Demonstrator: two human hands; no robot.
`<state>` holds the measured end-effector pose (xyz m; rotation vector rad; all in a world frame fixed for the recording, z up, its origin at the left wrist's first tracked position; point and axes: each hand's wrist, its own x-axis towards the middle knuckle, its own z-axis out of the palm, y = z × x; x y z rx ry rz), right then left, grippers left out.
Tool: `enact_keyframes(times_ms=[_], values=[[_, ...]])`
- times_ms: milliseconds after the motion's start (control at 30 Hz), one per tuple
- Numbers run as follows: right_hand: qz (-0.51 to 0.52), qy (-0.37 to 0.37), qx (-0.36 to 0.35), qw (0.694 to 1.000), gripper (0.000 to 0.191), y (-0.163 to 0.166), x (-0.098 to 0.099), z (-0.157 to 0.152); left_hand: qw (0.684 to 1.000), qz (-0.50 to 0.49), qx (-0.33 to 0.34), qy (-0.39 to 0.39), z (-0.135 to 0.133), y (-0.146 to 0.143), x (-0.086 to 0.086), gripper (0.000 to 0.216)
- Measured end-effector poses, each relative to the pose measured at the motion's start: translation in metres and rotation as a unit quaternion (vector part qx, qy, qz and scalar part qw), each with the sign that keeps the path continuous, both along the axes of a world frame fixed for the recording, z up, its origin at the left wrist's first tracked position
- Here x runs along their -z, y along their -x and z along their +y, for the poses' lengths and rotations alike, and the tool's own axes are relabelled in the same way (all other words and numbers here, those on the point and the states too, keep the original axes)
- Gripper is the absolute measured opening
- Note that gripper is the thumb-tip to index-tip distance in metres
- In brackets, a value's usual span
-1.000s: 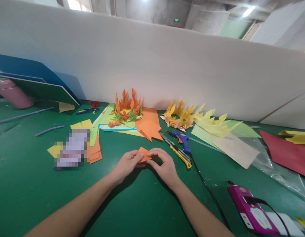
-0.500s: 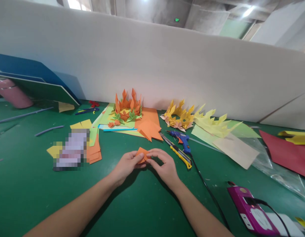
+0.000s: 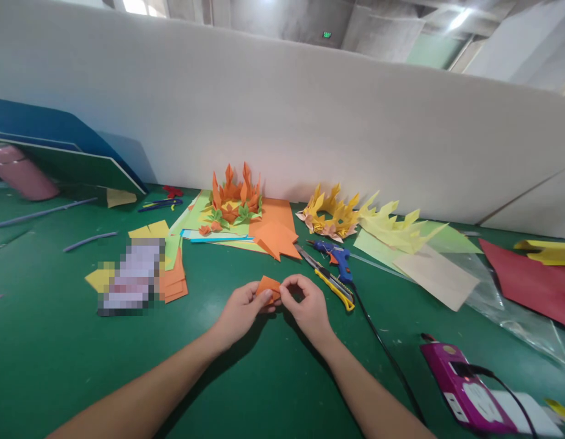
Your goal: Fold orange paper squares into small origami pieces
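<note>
A small folded piece of orange paper (image 3: pixel 268 284) is held above the green table, in the middle of the head view. My left hand (image 3: pixel 244 310) grips it, thumb on top and fingers underneath. At its right edge, my right hand (image 3: pixel 308 308) pinches the paper between thumb and forefinger. Beyond my hands lie larger orange sheets (image 3: pixel 276 235). An orange folded-paper crown (image 3: pixel 237 195) with green leaves stands behind them by the white partition. To the left is a stack of orange paper squares (image 3: pixel 174 283). The undersides of the fingers are hidden.
Right of my hands lie a yellow cutter knife (image 3: pixel 332 289), scissors (image 3: pixel 312 259) and a blue glue gun (image 3: pixel 335 256), whose black cord runs toward me to a purple power strip (image 3: pixel 465 387). Yellow paper crowns (image 3: pixel 332 213) stand behind. A blurred phone (image 3: pixel 133 274) lies left.
The orange paper has turned and shifted slightly right in my left hand. My right hand's fingers have closed into a tighter pinch at its right edge.
</note>
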<state>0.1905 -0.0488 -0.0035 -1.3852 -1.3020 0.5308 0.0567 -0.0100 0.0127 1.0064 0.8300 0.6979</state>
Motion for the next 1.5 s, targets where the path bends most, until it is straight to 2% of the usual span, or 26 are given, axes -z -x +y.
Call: enact_keyframes(times_ms=[367,633,833,1200,1300,1500], values=[[0.035,0.016,-0.009,0.999,0.010,0.0006,0.0028,0.0000,0.997,0.043,0.004,-0.065,-0.0013,-0.0001,-0.0023,0.025],[0.036,0.012,-0.025,0.999,0.010,0.0002,0.0027,-0.0004,0.991,0.085,-0.003,-0.104,-0.0024,0.0027,-0.0044,0.023],[0.035,0.021,-0.022,0.999,0.011,0.0012,0.0023,-0.0017,0.994,0.068,-0.006,-0.082,-0.0012,0.0028,-0.0021,0.023],[0.141,0.073,-0.075,0.984,0.014,0.0013,0.0037,0.0008,0.990,0.096,0.004,-0.101,0.0010,0.0049,-0.0035,0.017],[0.154,0.077,-0.080,0.982,0.015,0.0014,0.0028,0.0004,0.993,0.091,0.010,-0.078,0.0000,0.0049,-0.0052,0.018],[0.104,0.045,-0.062,0.992,0.015,-0.0005,0.0022,0.0012,0.998,0.038,0.028,0.031,-0.0008,0.0035,-0.0081,0.026]])
